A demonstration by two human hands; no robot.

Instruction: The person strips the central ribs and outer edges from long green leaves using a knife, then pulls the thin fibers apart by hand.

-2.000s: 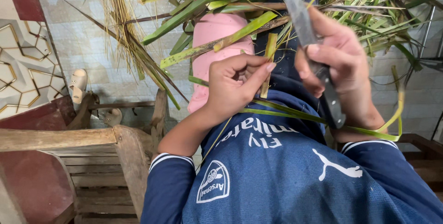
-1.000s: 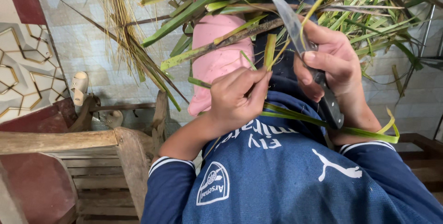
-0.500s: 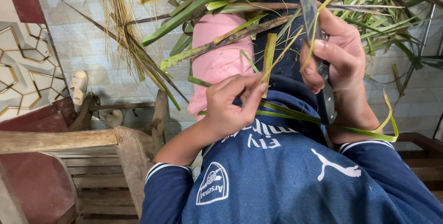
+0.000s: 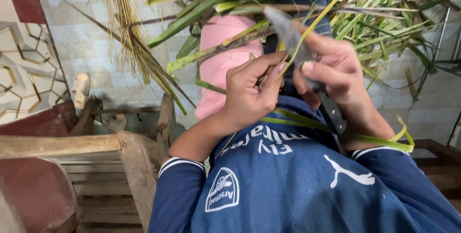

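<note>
Left hand (image 4: 249, 93) pinches thin, limp leaf strip (image 4: 307, 33); right hand (image 4: 336, 72) clenched on knife (image 4: 307, 65); strip likely light, pliable — hold near blade.

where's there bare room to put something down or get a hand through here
Free: the wooden bench seat lower left and the tiled floor between it and the dry straw bundle. Crowded: the green leaves along the top, and where the left hand meets the right hand holding the knife.

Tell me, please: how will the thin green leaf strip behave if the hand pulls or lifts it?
The leaf strip, pinched by the left hand beside the knife in the right hand, probably bends easily: long strips curve over the lap. It looks light, being so thin. It may split lengthwise.
</note>
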